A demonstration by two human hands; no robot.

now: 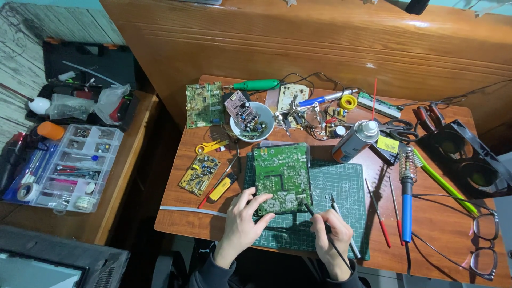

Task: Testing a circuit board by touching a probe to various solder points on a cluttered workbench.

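A: What are the hands doing right now?

B: The left hand (242, 224) is lying with fingers spread on the near edge of the green circuit board (281, 178), pressing it flat. The right hand (330, 237) is closing around a thin dark tool (320, 224), pen-style, its tip touching the board's corner at about five o'clock.

A: And the board itself?

B: It is sitting on the green cutting mat (341, 197), at the mat's ten o'clock corner, near the middle of the wooden table (437, 229).

A: Any containers?

B: At twelve o'clock from the board a white bowl (264, 120) is holding a small circuit board (241, 110) tilted on its rim, with small parts I cannot make out. At nine o'clock, well apart on a side stand, a clear compartment box (69, 168) is showing small bits, tape rolls and pen-like tools in its cells. Beyond it, at ten o'clock, an open black case (88, 64) is holding tools and a crumpled clear plastic bag (106, 101).

A: Packages or labels?

B: A spray can (354, 140) is lying tilted at two o'clock from the board, white and silver with an orange-red patch; a thin red straw (374, 96) is pointing up behind it. Just beside it, a yellow square label (388, 144) is showing on a small dark block. A yellow roll (349, 101) is resting further back at one o'clock.
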